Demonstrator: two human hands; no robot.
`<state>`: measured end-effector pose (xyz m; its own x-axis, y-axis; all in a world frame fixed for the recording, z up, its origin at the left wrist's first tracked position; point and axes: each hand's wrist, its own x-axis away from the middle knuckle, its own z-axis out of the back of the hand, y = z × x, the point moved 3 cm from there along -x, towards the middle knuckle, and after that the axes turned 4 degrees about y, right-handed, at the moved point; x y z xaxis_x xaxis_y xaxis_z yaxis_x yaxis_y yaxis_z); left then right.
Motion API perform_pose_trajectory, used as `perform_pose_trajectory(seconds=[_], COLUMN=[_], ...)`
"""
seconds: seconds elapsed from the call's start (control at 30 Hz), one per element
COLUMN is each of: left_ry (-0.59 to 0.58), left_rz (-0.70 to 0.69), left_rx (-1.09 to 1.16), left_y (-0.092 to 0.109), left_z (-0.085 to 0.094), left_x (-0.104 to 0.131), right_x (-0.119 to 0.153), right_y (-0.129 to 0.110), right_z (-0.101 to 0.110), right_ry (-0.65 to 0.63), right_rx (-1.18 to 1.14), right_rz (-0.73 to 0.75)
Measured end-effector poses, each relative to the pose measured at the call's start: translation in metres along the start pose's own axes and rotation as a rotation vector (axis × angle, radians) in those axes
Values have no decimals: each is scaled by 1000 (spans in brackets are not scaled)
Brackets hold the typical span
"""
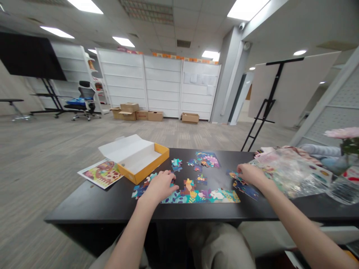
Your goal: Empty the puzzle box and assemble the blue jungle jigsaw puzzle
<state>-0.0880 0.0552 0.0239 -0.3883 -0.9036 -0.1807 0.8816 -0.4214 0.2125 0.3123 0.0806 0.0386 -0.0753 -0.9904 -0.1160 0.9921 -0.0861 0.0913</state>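
My left hand [160, 186] lies palm down over jigsaw puzzle pieces at the left, its fingers loosely spread and the thumb apart. Beneath it and to its left, several puzzle pieces [141, 189] show. A joined strip of puzzle [196, 197] with a white rabbit and plants runs along the near side of the table. My right hand [254, 175] is at the right, fingers bent down and closed at a puzzle piece [232, 175]; the fingertips are partly hidden. Dark blue pieces [248, 190] lie just below it. Between the hands are loose pieces [202, 179] and a joined patch [209, 158] farther back.
An open yellow box [146, 164] with a white inside stands at the back left, beside a picture sheet [102, 173]. Clear plastic bags [291, 175] and folded cloth lie at the right, near a flower vase [346, 183]. The black table's [92, 205] front edge is close to my legs.
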Motion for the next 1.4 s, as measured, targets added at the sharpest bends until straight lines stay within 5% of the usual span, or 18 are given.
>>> perform_pose_trajectory(seconds=[0.27, 0.43, 0.7, 1.03, 1.23, 1.4], left_ry=[11, 10, -6, -8, 4, 33], left_rz=[5, 19, 24, 196, 205, 251], left_rx=[-5, 7, 22, -66, -65, -7], left_y=[2, 1, 1, -11, -13, -18], left_z=[2, 4, 6, 19, 16, 11], left_x=[3, 5, 4, 11, 10, 4], right_x=[-9, -30, -54, -60, -65, -76], right_y=[-91, -144, -153, -146, -209, -274], right_z=[10, -5, -25, -1, 21, 4], right_ry=[45, 50, 41, -31, -159, -176], right_rx=[-257, -286, -358, -761, -1062, -1028], right_rz=[261, 397, 439, 349, 481, 580])
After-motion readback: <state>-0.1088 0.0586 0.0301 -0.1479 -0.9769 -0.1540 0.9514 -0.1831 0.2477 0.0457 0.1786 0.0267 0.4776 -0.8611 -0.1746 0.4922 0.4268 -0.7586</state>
